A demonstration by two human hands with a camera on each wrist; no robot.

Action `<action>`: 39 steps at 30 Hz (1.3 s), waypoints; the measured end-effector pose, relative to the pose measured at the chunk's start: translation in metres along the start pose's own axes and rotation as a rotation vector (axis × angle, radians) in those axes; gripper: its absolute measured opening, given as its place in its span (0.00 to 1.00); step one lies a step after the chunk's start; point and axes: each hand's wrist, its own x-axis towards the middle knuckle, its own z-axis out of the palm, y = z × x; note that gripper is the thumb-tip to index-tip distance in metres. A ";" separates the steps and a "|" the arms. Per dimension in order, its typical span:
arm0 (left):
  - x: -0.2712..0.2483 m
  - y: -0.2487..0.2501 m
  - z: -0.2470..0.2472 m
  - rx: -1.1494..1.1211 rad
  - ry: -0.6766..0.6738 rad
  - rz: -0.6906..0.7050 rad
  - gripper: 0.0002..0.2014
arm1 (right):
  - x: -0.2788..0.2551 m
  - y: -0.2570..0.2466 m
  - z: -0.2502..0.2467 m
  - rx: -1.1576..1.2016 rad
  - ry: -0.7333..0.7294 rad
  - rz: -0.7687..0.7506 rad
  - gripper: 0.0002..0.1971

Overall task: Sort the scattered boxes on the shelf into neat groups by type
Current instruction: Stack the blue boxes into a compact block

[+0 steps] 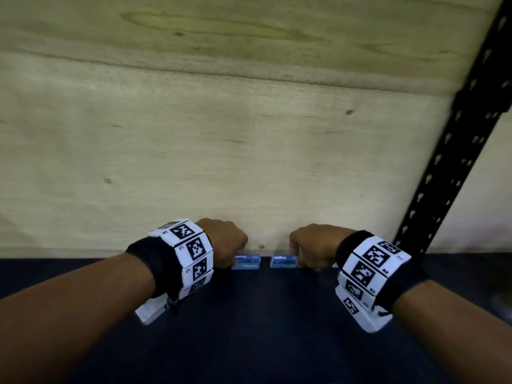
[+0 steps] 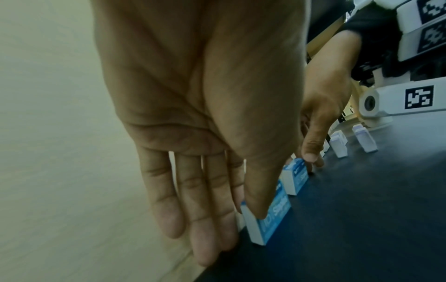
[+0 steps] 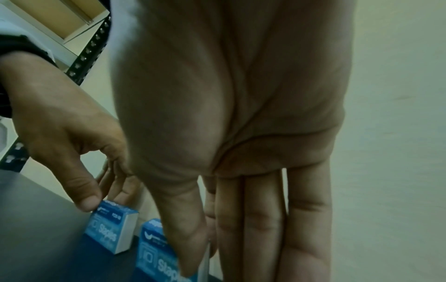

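Blue boxes: two staples boxes stand on edge on the dark shelf (image 1: pixel 277 314), against the pale wood back panel (image 1: pixel 221 148) — left box (image 1: pixel 247 261), right box (image 1: pixel 283 261), a small gap between them.
Left hand (image 1: pixel 225 242): pinches the left box, thumb on its front face, fingers behind.
Right hand (image 1: pixel 313 245): pinches the right box the same way.
Step, judged: bringing the pair together into one group.
Risk: boxes are narrow and upright — a sideways push with a loose pinch could tip one flat; closing the gap fast could knock both askew.
Other boxes: pale small boxes (image 2: pixel 340 143) stand further right, near the right hand.
Hard to make out: their print is too small to tell type; fingertips behind the boxes are hidden in the head view; shelf post (image 1: pixel 457 151) is blurred.
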 end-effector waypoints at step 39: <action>-0.136 0.050 0.016 -0.129 -0.206 0.300 0.14 | -0.132 0.010 0.054 0.250 -0.217 -0.229 0.10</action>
